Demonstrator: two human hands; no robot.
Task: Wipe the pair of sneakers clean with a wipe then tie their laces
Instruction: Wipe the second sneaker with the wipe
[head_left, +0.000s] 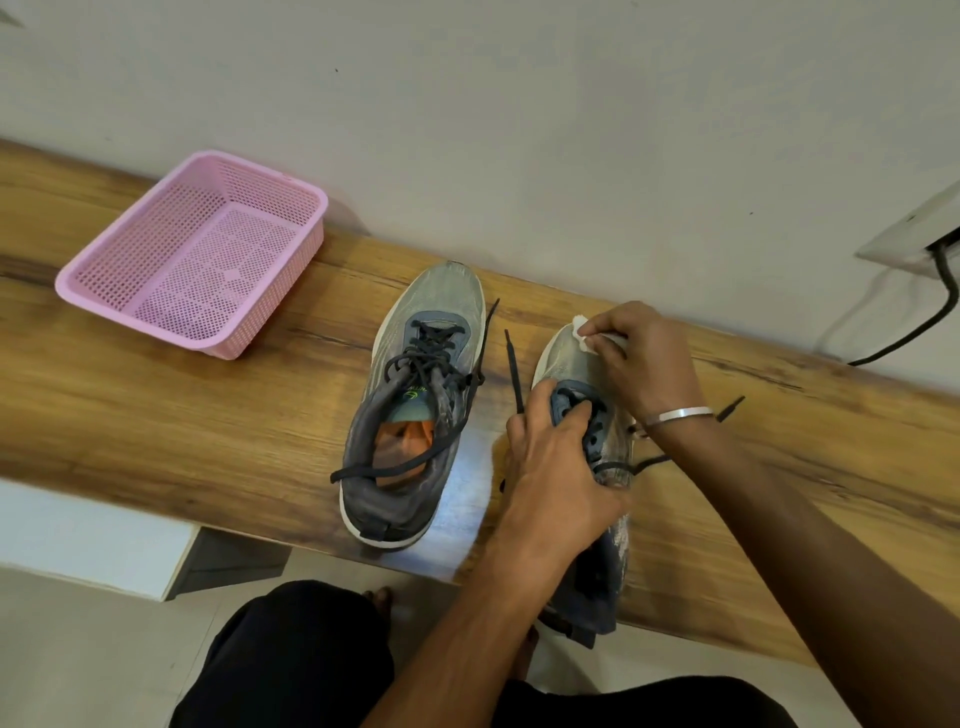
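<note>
Two grey sneakers with dark untied laces stand on a wooden bench (208, 415). The left sneaker (415, 405) stands alone, toe toward the wall, its laces loose over the opening. My left hand (556, 467) grips the right sneaker (566, 358) across its tongue and laces, covering its middle. My right hand (639, 358) presses a small white wipe (584, 335) against that sneaker's toe. A loose lace end (514, 374) lies on the bench between the shoes.
An empty pink perforated basket (104, 275) sits at the bench's far left. A white wall (519, 130) runs right behind the bench. A wall socket (914, 234) with a black cable is at the far right. My knees are below the bench's front edge.
</note>
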